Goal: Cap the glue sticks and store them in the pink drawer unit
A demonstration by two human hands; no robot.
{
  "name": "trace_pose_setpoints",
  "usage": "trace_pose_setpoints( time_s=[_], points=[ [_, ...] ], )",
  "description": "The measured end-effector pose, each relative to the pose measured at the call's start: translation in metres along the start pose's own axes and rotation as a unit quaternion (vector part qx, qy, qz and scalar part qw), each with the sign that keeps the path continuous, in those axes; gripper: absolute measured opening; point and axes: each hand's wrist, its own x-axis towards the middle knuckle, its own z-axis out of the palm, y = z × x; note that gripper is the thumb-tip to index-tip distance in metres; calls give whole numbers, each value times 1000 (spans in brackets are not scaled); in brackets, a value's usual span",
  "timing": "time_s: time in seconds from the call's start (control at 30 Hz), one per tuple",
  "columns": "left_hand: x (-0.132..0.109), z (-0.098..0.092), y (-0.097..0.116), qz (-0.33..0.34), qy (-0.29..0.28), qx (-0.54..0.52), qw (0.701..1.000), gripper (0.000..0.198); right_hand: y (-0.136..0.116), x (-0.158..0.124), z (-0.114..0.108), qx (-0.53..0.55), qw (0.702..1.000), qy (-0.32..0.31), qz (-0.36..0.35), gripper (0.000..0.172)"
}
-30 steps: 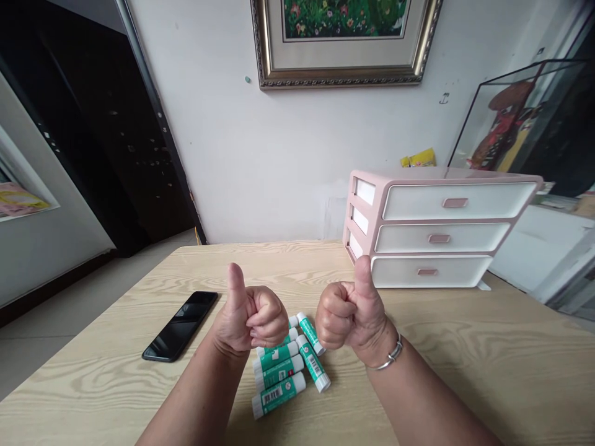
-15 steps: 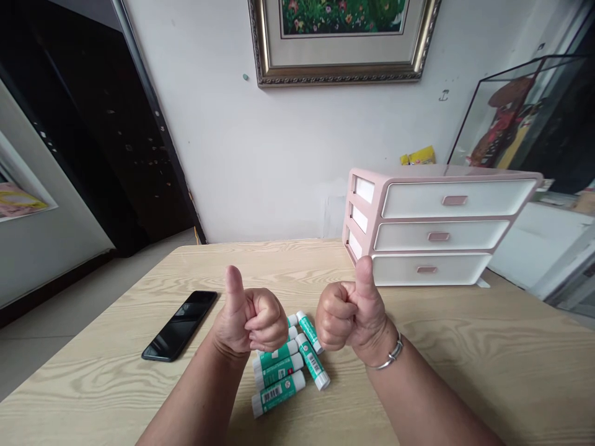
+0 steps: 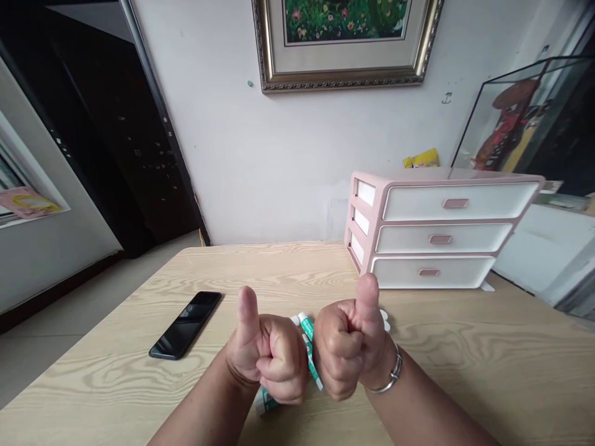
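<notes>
We observe a wood-grain finish on the bench (image 3: 446, 371), smooth and low in sheen. The phone (image 3: 186, 325) has a glossy, reflective face. We class the tubes (image 3: 265, 401) as smooth plastic, the drawers (image 3: 413, 204) as satin plastic. The bangle (image 3: 393, 375) appears to be polished metal. The frame (image 3: 344, 82) shows a metallic, ridged surface; the wall (image 3: 260, 161), matt.

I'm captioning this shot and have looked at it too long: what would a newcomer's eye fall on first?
Probably the two thumbs-up fists, left hand and right hand, side by side low in the middle, partly hiding green-and-white tubes. Next, perhaps, the pink-and-white drawer unit at right, then the framed flower picture at the top.
</notes>
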Motion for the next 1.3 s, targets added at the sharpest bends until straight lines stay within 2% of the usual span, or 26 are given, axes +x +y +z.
trace_pose_setpoints(
  time_s=[0.13,0.5,0.83,0.97,1.3],
  points=[
    [2,1,2,-3,-6,-13,1000,78,-1,2,-2,17,1000,-26,-3,75],
    [-3,-13,5,6,42,-21,999,79,-11,-3,-15,17,1000,2,1,77],
    [-2,-12,6,3,45,-25,999,79,-10,0,-5,14,1000,23,10,81],
    [-2,-13,7,12,42,-26,999,79,-11,0,-8,25,999,42,19,81],
    [-3,-14,8,4,58,-21,998,80,-12,-4,-11,9,999,28,17,76]
  ],
)
